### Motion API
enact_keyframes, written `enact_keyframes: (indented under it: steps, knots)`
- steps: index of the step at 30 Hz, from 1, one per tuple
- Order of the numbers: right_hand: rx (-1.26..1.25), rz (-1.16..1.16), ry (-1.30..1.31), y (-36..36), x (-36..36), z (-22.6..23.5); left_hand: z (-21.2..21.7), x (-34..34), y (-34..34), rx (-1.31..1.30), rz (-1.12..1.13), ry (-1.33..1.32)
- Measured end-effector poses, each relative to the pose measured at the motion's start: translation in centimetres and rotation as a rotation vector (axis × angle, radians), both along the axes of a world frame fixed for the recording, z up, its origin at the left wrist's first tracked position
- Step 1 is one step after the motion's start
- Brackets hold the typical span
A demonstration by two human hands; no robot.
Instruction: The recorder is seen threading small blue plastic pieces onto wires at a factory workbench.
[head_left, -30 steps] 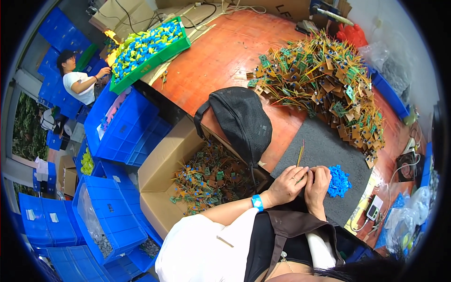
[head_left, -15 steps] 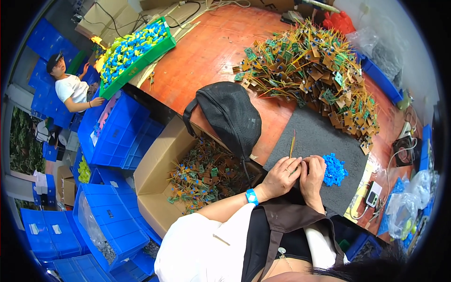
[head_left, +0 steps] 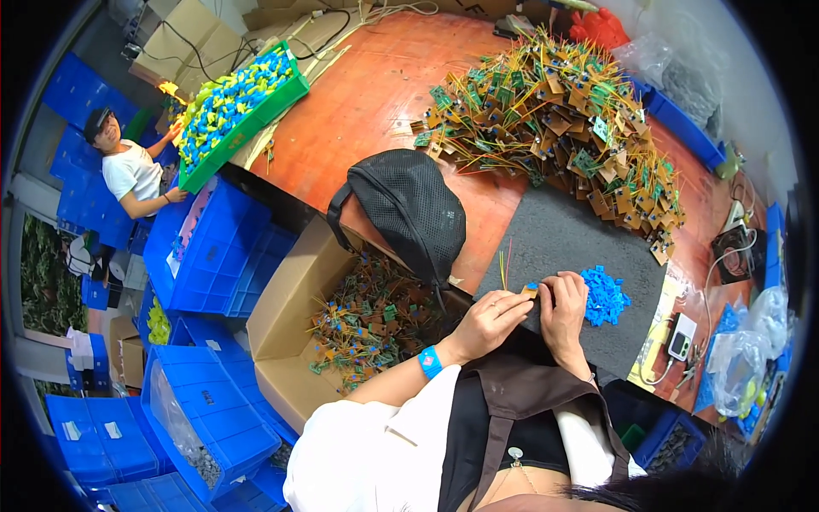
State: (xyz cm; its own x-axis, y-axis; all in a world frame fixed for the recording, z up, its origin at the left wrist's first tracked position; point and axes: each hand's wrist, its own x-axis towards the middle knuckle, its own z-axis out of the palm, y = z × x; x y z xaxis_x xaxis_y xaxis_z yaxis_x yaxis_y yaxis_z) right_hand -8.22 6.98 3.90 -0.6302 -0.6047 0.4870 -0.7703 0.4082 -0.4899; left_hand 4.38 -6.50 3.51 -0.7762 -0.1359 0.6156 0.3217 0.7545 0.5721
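Over the grey mat (head_left: 554, 230), my left hand (head_left: 495, 322) pinches a small brown circuit board (head_left: 530, 291) that has a blue piece at its edge. Thin red and yellow wires (head_left: 505, 266) stick up beyond my left fingers. Close beside the board, my right hand (head_left: 563, 314) is closed with its fingers curled. What the right fingertips hold, if anything, is hidden. A heap of small blue plastic parts (head_left: 604, 296) lies on the mat just right of my right hand.
A large pile of wired circuit boards (head_left: 580, 128) covers the far right table. Left of me, a cardboard box (head_left: 277, 341) holds more boards, with a black mesh bag (head_left: 409, 213) at its far edge. A co-worker (head_left: 132, 171) stands by a green tray (head_left: 247, 124) above blue crates (head_left: 209, 256).
My hands have drawn slightly apart, and the board with its blue piece now shows between them. The wires have shifted left. The co-worker's hands have moved at the green tray.
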Motion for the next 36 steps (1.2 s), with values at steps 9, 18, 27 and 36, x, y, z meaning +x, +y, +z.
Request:
enact_keyframes:
  steps: [9,18,27,36]
  knots:
    - [-0.007,0.003,-0.011,0.1,0.1,0.1,4.0,4.4,-3.4,-0.018,0.272,0.123]
    - [-0.004,0.012,-0.012,0.1,-0.1,0.0,7.0,10.5,-8.2,-0.068,0.576,-0.041]
    - [-0.002,-0.009,-0.013,0.7,0.0,-0.2,8.6,11.3,-11.3,-0.385,0.552,-0.315]
    - [-0.012,-0.002,0.034,-0.1,-0.1,-0.4,8.3,1.6,-8.8,-0.310,0.278,-0.161]
